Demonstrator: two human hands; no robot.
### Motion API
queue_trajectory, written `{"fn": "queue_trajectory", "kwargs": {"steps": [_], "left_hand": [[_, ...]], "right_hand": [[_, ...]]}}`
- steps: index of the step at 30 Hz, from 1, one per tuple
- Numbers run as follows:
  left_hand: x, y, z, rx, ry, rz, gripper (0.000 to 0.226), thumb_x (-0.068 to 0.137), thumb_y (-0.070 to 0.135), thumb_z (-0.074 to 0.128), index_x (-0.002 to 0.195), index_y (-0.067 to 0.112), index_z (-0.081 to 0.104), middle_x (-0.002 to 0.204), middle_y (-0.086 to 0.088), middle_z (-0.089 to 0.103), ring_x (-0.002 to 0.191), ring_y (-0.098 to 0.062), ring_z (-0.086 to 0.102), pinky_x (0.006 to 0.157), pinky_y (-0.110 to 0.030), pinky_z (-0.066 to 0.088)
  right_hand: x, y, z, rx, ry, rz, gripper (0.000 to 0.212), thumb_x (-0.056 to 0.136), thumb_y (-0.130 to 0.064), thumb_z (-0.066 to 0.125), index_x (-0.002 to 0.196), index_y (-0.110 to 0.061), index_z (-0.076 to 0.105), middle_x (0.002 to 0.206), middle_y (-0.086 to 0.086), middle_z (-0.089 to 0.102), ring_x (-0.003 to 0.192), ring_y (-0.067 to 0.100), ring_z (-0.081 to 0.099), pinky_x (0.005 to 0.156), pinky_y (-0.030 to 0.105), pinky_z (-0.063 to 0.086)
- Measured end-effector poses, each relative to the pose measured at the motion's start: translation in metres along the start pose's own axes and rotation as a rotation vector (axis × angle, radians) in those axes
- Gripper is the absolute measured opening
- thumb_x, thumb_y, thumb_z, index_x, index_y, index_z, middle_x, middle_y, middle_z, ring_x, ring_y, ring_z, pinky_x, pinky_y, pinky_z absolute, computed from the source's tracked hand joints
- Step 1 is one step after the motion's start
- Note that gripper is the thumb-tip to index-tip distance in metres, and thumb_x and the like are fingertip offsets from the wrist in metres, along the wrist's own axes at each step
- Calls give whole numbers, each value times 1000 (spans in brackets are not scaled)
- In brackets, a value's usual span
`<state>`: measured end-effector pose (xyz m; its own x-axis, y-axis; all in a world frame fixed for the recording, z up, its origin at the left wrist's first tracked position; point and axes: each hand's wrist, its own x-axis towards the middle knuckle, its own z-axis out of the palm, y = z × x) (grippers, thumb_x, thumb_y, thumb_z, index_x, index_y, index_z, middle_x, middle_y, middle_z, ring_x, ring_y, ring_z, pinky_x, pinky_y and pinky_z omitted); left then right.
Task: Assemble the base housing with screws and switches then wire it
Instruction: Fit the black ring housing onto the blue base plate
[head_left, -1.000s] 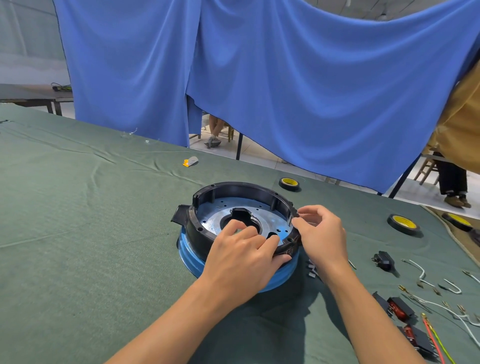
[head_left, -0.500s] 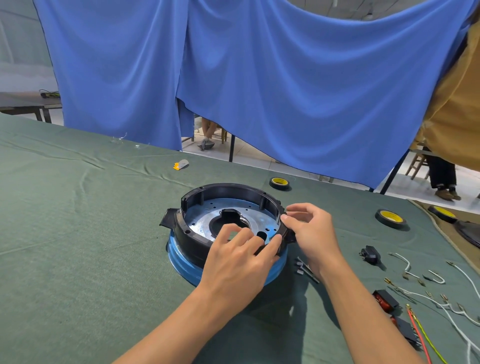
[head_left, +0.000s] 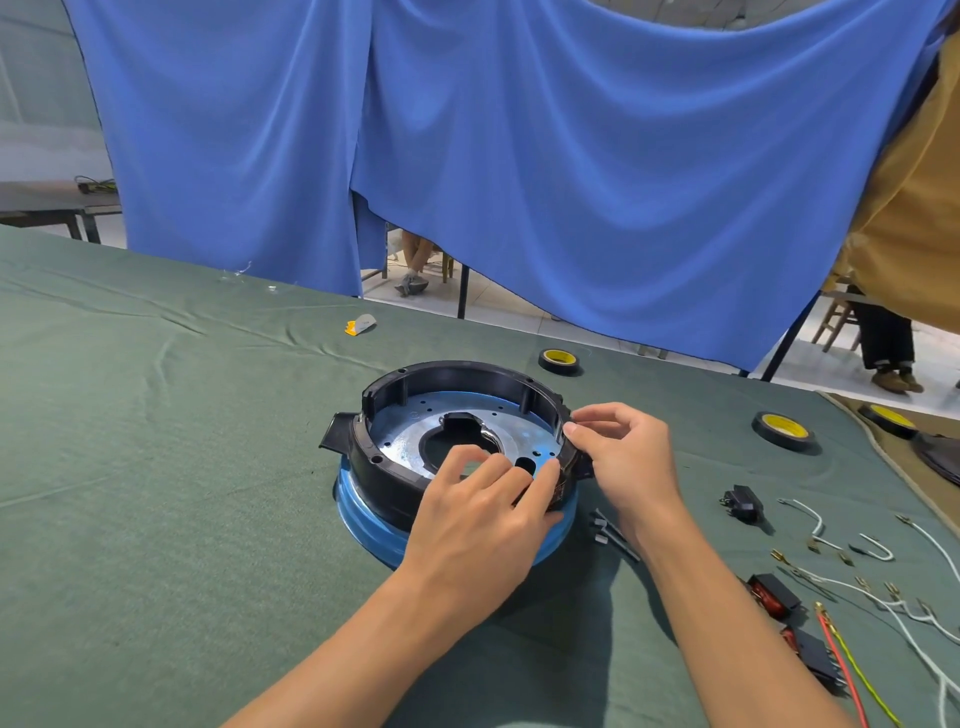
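- Over the last second little had changed: both hands stayed at the near-right part of the housing (head_left: 371, 452), and the housing had not shifted against the tape roll (head_left: 558, 361) behind it.
- The left hand (head_left: 478, 525) kept its place over the near rim. Its fingers were bent down onto the metal plate (head_left: 405, 441) and its thumb lay along the rim, so it gripped the housing to steady it.
- The right hand (head_left: 628, 462) remained at the right rim, thumb and forefinger pinched together on the edge there. Whether a small part sat between the fingertips could not be told.
- Judgement: the fitting at that rim point was still in progress, with no step finished in the interval. The switches and the wiring looked wholly undone.
- The housing sat near the middle of the green cloth (head_left: 156, 467), on top of a blue base (head_left: 363, 514).
- It was a black plastic ring with upright walls, a tab sticking out on its left side and small holes spaced along its top edge.
- The plate lay flat inside the ring, shiny, drilled with small holes and with a large opening at its centre.
- Loose screws (head_left: 608, 530) lay just right of the base, under the right wrist.
- Two switches (head_left: 774, 597) and the wires (head_left: 883, 603) lay well apart to the right, untouched.
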<state>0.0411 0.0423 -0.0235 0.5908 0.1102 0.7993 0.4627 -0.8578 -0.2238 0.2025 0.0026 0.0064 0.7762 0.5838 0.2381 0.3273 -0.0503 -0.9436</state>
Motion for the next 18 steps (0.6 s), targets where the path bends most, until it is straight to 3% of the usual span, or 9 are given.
{"fn": "queue_trajectory", "kwargs": {"steps": [8,14,18], "left_hand": [[3,1,-4,-2,-74,3,33,88,35,60,112,14,70,75,8,65,73,-16,62,78,-32,50],[2,2,-7,32,-92,-56,43,85,39,61,116,11,69,76,7,66,77,-16,64,86,-34,41],[0,0,-11,29,-144,-129,39,79,50,68,98,16,70,71,6,64,74,-19,62,87,-36,39]], "right_hand": [[3,1,2,40,-11,63,10,84,-10,72,84,-20,72,83,-3,71,83,12,65,69,28,54],[5,-3,3,138,-42,158,15,84,-2,69,93,-14,70,92,5,70,88,21,66,75,38,58],[3,0,0,127,-65,126,12,86,-8,69,95,-15,69,91,3,70,88,19,67,68,31,55]]}}
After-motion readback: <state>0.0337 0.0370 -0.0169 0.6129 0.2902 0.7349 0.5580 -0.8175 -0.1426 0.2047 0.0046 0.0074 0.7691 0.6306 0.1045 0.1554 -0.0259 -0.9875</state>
